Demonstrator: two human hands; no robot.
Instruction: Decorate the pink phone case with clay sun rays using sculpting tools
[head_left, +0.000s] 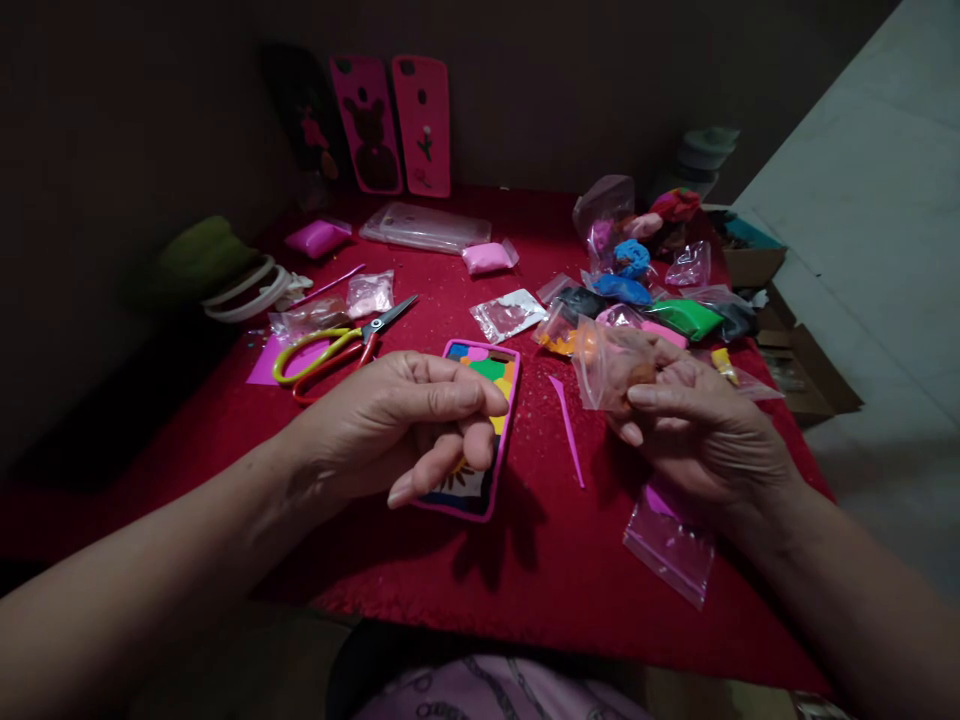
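My right hand [697,425] holds a clear plastic bag [596,365] between thumb and fingers, its mouth facing left. A brownish-orange lump shows through the plastic. My left hand [431,420] hovers over a phone case [493,385] with a pink rim and a multicoloured patchwork face; the thumb and forefinger are pinched together, and anything between them is hidden. Part of the case is covered by that hand. A thin pink modelling tool [568,435] lies between my hands. Under my right wrist is a clear zip bag [671,550] with something purple at its top.
Scissors [330,355] with yellow and red handles lie left of the case. Bagged coloured clay, including a green pack [686,318], crowds the right side. Decorated cases, one pink [422,125], lean at the back. Cardboard boxes [806,365] stand beyond the right edge.
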